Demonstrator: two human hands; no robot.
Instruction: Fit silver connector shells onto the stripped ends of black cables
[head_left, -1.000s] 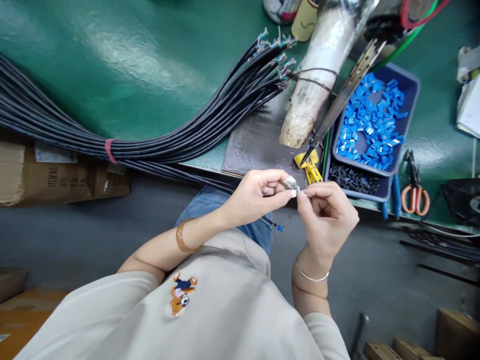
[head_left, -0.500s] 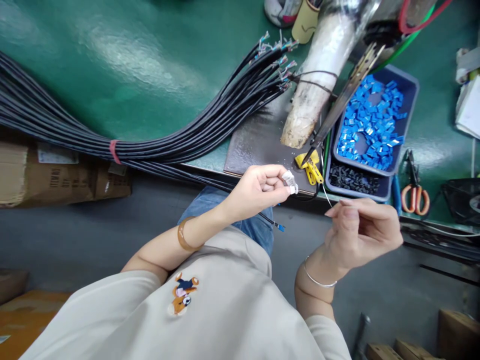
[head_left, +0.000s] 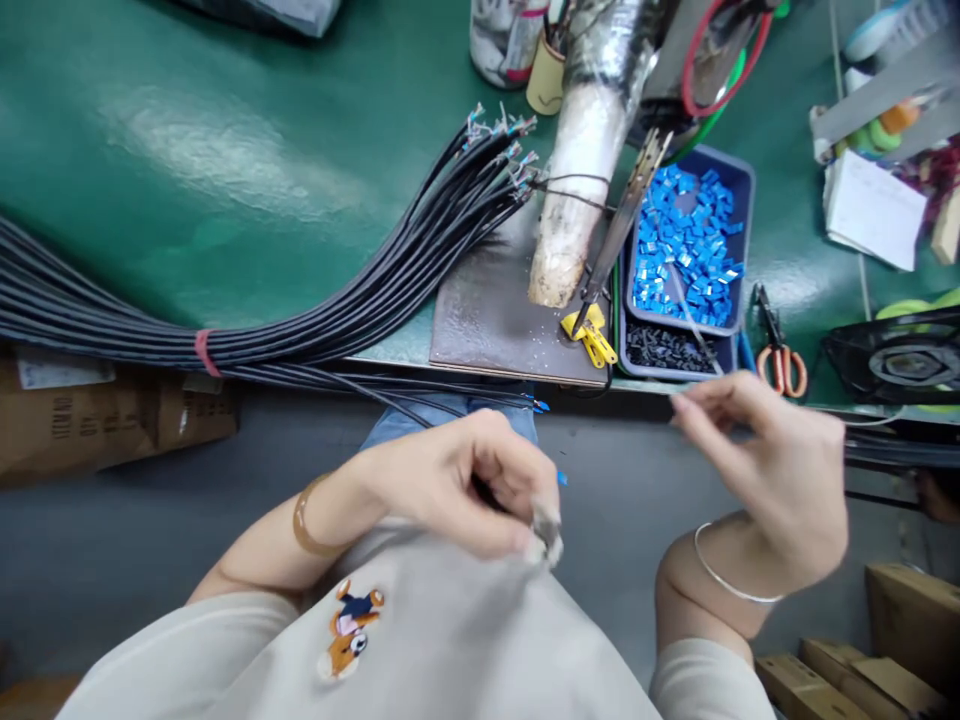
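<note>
Black cables (head_left: 300, 340) curve from the left edge toward upper centre. Low centre, my left hand (head_left: 450, 480) pinches closed, blurred. Right of centre, a thin pale strand (head_left: 691, 312) slants lengthwise, down-right to my right hand (head_left: 780, 470); I can't tell whether those fingers grip it.

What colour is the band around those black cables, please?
Pinkish-red band, best in the head view.

Beige short-sleeved top (head_left: 480, 640), embroidered bear (head_left: 348, 640), amber bangle (head_left: 301, 522), thin silver bangle (head_left: 721, 581), blue jeans (head_left: 396, 425)
</note>
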